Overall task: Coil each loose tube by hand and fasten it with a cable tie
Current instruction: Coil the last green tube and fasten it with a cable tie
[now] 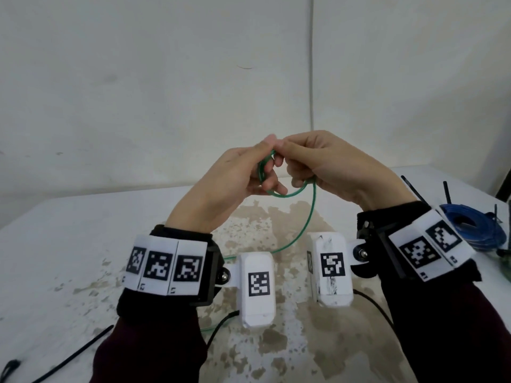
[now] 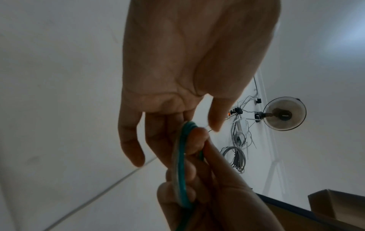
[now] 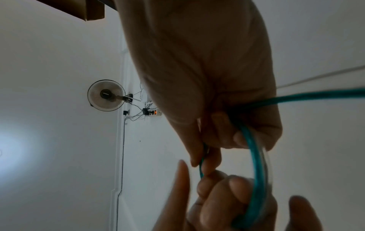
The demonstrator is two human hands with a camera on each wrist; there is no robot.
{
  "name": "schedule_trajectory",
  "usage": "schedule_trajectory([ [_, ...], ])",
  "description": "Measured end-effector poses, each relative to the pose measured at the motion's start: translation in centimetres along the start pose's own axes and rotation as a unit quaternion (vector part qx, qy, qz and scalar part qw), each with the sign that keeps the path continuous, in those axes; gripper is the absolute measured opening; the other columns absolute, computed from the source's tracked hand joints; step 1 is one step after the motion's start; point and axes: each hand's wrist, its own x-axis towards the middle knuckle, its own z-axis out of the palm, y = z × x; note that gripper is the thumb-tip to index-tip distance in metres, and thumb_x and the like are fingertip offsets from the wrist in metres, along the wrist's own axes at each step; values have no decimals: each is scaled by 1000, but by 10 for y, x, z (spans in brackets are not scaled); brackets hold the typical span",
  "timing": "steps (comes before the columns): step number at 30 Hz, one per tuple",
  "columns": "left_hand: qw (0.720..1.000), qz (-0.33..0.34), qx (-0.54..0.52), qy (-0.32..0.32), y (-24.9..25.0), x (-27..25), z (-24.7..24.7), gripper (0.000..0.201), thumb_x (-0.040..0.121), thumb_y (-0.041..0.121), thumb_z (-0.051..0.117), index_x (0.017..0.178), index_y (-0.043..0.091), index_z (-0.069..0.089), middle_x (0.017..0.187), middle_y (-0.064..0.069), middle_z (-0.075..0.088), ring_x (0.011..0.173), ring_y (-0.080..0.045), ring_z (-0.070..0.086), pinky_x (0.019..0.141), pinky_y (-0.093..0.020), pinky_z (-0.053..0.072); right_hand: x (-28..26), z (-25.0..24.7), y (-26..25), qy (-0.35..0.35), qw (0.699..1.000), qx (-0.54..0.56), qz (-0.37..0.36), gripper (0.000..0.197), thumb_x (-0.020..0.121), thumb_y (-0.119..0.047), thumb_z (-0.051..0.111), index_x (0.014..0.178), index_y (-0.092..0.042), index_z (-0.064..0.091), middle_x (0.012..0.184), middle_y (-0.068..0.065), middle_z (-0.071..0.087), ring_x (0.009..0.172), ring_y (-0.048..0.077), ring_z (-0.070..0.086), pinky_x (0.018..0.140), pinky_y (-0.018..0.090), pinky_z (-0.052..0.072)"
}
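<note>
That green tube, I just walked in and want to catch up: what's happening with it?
A person is coiling the green tube by hand above the table. The left hand holds the small loops already made; the right hand pinches the tube at their top. The rest trails down to the table, so coiling isn't finished and no tie is on. Black cable ties lie nearby.

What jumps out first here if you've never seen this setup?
Two bare hands meet in mid-air above the table, the left hand and right hand together winding a thin green tube into a small loop, its tail hanging to the table. Next come the white wrist boxes with black-and-white square codes. At far right lies a blue coil.
</note>
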Motion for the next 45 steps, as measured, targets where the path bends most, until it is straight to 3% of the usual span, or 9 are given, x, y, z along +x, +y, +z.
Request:
schedule_trajectory([
  [5,995,12,-96,-1,-2,-1,3,33,102,13,35,73,7,47,68,3,47,53,-8,38,64,-22,41,-2,-1,-5,2,1000,24,16,37,101,-25,44,69,-12,57,47,-9,30,44,9,29,50,18,39],
  [9,997,30,-65,10,1,-1,6,30,102,13,34,76,6,47,66,2,39,53,-6,30,54,-16,33,-6,-7,-9,36,999,12,10,36,98,-31,49,75,-8,65,51,0,57,49,13,54,56,23,51],
  [16,996,62,-21,60,3,-3,7,32,103,14,34,75,8,47,58,4,27,54,-9,27,56,-19,26,-6,-7,-8,29,999,41,9,39,101,-28,42,81,-5,67,64,6,69,63,16,66,71,28,58],
  [19,989,66,-85,99,4,-2,3,32,102,12,32,75,7,47,59,1,28,53,-10,29,57,-21,27,-3,0,-7,-28,987,151,37,40,102,-26,36,75,-7,58,52,1,56,58,15,61,77,28,57],
  [25,994,-19,-107,-23,6,-6,-4,37,100,20,33,71,8,52,53,-2,42,56,-22,59,66,-28,53,-3,9,-10,-28,997,78,12,39,101,-27,41,66,-12,45,48,-8,22,42,9,21,46,18,34],
  [32,980,16,-196,36,2,-1,-5,32,102,19,34,74,11,47,57,4,26,45,-7,30,69,-25,38,0,7,-4,-22,990,139,15,38,103,-27,36,73,-9,53,50,-5,37,48,13,39,58,21,45],
  [38,989,-2,-147,4,3,-3,-2,34,101,21,34,71,10,44,51,5,37,47,-10,26,50,-18,29,1,6,-2,-48,995,85,-3,38,103,-26,34,70,-12,47,50,-9,23,46,10,21,55,22,31],
  [43,977,56,-199,44,1,2,-8,36,102,23,31,69,12,41,53,6,27,44,-7,24,53,-20,24,1,7,-3,-42,984,171,-6,37,103,-24,33,78,-8,54,54,-2,43,54,13,46,61,19,45],
  [45,976,30,-214,25,2,1,-9,37,100,22,32,66,12,42,50,5,26,44,-9,25,51,-19,26,1,5,-2,-57,982,178,-9,36,103,-23,32,77,-9,52,53,-4,34,52,12,37,56,18,34],
])
